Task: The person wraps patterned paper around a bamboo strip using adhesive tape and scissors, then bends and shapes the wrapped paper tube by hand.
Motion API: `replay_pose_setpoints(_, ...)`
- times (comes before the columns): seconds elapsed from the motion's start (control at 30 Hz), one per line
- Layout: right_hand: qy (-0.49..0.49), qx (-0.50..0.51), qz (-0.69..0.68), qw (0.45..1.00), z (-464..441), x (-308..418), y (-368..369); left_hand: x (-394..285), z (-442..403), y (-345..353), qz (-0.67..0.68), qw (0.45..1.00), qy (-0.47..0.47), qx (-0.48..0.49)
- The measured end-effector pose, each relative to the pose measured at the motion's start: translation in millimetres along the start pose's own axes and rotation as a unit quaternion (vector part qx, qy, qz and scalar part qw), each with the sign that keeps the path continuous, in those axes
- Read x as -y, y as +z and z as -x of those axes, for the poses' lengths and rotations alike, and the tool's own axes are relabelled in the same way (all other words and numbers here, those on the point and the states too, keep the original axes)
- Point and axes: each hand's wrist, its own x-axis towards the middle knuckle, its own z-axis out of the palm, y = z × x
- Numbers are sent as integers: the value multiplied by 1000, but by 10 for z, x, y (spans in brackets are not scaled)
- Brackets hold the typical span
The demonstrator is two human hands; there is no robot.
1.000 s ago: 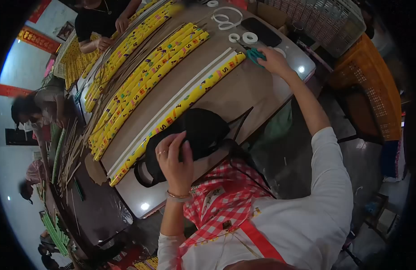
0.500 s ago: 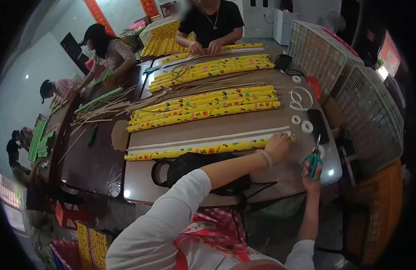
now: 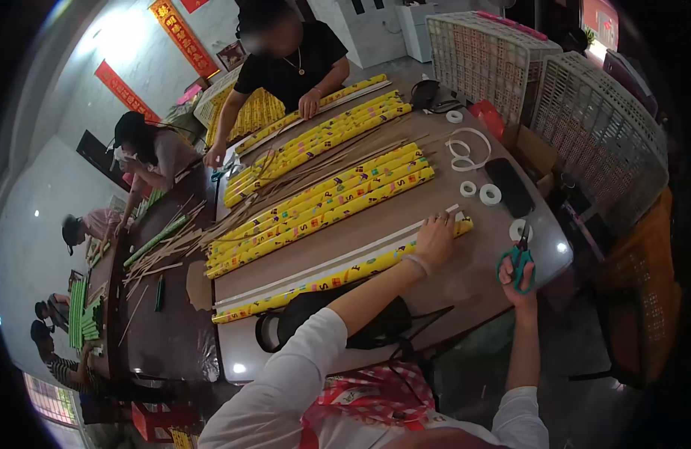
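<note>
The nearest yellow roll (image 3: 342,275) is laid slantwise on the table (image 3: 473,295), its right-hand end just under the left hand (image 3: 435,239). A white strip (image 3: 453,209) is stretched along the roll's far side, reaching the same fingers. The left hand is lowered with its fingers drawn close together; whether anything is pinched there cannot be told. The scissors (image 3: 520,257) are gripped in the right hand (image 3: 519,288) by their teal handles, blades pointed away from the body. Beyond the blades a black phone-like slab (image 3: 510,187) is laid flat, and a white ring (image 3: 519,228) is placed beside their tips. Under the left forearm a black cloth item (image 3: 383,318) is bunched; farther out from the left hand, more yellow rolls (image 3: 330,202) are grouped.

The strip could be pulled askew if the left hand were dragged sideways, and the roll (rounded, and seemingly unsupported at its edges) could be set turning by an uneven push. Fingers could be nicked if the blades were swung inward carelessly.
</note>
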Motion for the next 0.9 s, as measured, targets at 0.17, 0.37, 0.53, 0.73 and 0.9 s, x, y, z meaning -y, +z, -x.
replay_pose_setpoints(0.17,-4,-12,117,993,-2,13,134,85,51,165,60,997,-8,-39)
replay_pose_setpoints(0.37,49,-46,569,819,-173,258,357,134,51,296,55,996,18,-68)
replay_pose_setpoints(0.53,221,-76,678,697,-488,528,672,113,34,310,27,997,23,-71)
replay_pose_setpoints(0.73,351,-103,609,704,-920,710,555,109,13,329,9,995,21,-99)
replay_pose_setpoints(0.9,399,-62,657,637,-1152,700,428,103,22,289,21,997,5,-79)
